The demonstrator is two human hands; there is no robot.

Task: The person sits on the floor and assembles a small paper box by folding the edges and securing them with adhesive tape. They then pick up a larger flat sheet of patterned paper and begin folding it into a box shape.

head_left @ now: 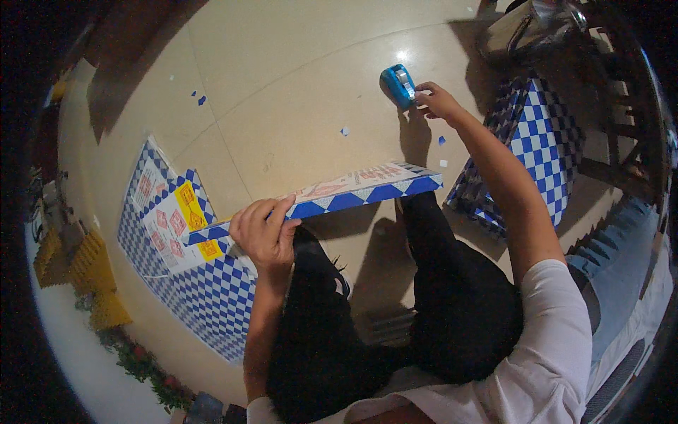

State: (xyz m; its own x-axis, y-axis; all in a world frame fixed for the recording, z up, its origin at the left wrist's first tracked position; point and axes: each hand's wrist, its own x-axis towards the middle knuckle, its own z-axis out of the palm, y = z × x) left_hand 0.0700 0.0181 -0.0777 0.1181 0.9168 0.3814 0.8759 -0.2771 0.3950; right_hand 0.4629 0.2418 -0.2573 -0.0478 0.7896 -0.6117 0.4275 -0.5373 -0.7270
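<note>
My left hand (267, 233) grips the left end of a flat, long cardboard box (346, 185) with a blue-and-white checkered edge. The box lies tilted across my knees, its white face with red print turned away from me. On the floor ahead stands a blue tape dispenser (397, 86). My right hand (439, 103) reaches out to it, fingers pinched at its cutting end, where the tape comes off. The strip of tape itself is too small to make out clearly.
Left of me on the floor lies a larger checkered cardboard piece (212, 297) with yellow and red print. At right, checkered cardboard (540, 141) stands folded beside dark wooden furniture (614, 169). Small scraps (345, 131) dot the tiles. A metal container (526, 32) stands behind.
</note>
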